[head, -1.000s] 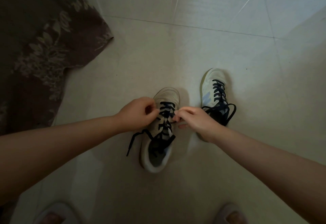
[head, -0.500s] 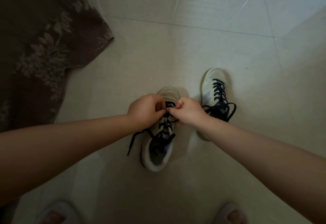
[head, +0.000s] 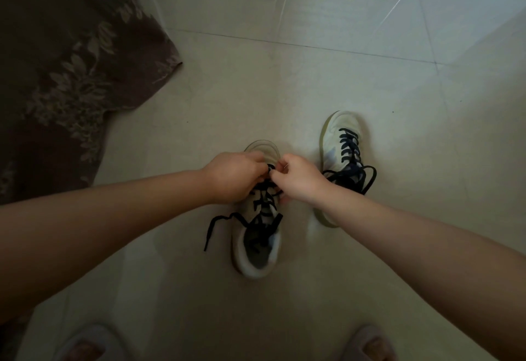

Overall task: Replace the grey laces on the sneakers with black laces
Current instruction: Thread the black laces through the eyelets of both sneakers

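Observation:
Two pale sneakers stand on the tiled floor. The near sneaker (head: 256,249) points away from me and carries a black lace (head: 264,204) threaded through its eyelets. One loose lace end (head: 216,224) trails off to its left. My left hand (head: 232,177) and my right hand (head: 299,177) meet over the rows closest to the toe, each pinching the lace there. The second sneaker (head: 341,138) sits to the right, fully laced in black, its ends lying loose over its side. My right wrist hides its heel.
A dark brown cloth with a leaf pattern (head: 65,61) covers the floor at the left. My two feet in light slippers (head: 85,343) (head: 370,342) show at the bottom edge. Bare tile lies beyond the shoes.
Both hands have moved forward along the near sneaker toward its toe and drawn close together over the lace. The sneakers stay in place.

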The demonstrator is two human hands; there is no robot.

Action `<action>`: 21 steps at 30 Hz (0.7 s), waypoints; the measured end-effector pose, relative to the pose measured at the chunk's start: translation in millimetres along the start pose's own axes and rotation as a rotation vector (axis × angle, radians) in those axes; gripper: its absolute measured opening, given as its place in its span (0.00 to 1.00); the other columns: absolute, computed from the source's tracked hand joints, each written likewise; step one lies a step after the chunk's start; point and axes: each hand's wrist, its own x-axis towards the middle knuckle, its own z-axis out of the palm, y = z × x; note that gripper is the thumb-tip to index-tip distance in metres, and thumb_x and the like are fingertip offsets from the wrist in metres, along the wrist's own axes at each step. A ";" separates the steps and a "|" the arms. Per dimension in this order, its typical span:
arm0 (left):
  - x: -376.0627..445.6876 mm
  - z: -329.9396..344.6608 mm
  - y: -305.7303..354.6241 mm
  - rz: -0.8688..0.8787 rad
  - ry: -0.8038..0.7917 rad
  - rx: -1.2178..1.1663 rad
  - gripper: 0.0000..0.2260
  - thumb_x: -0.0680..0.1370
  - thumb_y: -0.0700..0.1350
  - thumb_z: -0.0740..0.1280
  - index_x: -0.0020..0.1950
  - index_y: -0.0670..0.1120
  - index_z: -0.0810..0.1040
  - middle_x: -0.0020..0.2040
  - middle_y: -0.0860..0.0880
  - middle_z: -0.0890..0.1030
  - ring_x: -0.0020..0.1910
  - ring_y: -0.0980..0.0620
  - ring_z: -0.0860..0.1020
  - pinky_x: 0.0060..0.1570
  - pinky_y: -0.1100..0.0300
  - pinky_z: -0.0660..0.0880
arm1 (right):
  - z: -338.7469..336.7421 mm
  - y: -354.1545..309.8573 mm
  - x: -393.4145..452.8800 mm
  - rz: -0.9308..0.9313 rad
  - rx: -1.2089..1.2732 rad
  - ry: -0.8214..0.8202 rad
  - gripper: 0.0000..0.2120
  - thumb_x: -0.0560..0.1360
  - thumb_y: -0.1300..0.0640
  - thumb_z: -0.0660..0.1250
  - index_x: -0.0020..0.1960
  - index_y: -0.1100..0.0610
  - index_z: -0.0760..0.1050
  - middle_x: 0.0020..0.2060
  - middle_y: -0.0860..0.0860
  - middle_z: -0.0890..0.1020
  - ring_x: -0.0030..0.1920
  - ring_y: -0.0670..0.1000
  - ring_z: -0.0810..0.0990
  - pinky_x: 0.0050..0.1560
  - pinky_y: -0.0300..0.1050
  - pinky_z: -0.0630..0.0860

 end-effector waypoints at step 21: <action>-18.7 8.8 -25.2 0.242 0.277 0.056 0.18 0.76 0.52 0.54 0.60 0.52 0.76 0.35 0.49 0.81 0.29 0.45 0.78 0.21 0.60 0.67 | -9.5 6.3 5.0 -0.016 0.046 0.051 0.07 0.73 0.56 0.68 0.44 0.60 0.76 0.38 0.57 0.83 0.41 0.57 0.83 0.47 0.54 0.81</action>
